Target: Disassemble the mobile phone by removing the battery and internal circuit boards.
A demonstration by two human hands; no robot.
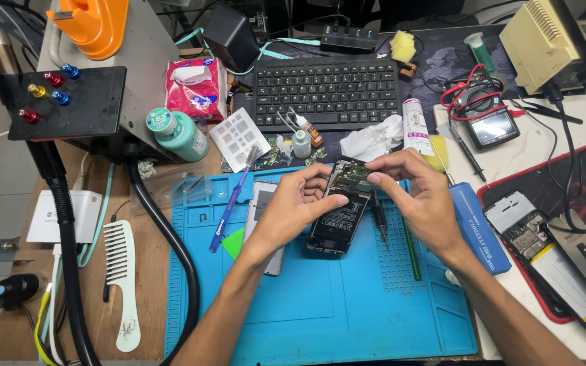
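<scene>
- An opened phone [339,207] with its back cover off is seen lying over the blue work mat [347,305], near the mat's upper middle; the dark battery and the circuit board at its top end are exposed.
- The left hand [293,207] is curled against the phone's left edge. The thumb is laid on that edge about halfway down, and the fingers are bent toward the top left corner. The hand is partly closed, and the phone is steadied by it.
- The right hand [418,193] is held at the phone's top right. The thumb and forefinger are drawn close together in a narrow pinch just over the circuit board. Whether a small part is held between them cannot be told; the remaining fingers are loosely bent.
- A second phone [260,210], pale and face up, is found on the mat under the left wrist and partly covered by it.
- A dark screwdriver [379,218] is laid on the mat just beside the opened phone's right edge, beneath the right hand.
- A blue brush [230,203] is laid slantwise at the mat's upper left, well apart from both hands.
- A black keyboard [327,91] is placed beyond the mat, with a crumpled white tissue [372,141] between it and the right hand.
- A white comb [122,278] is noted on the wooden table [15,325] left of the mat.
- A further dismantled phone [551,261] is seen at the right on a red-edged mat.
</scene>
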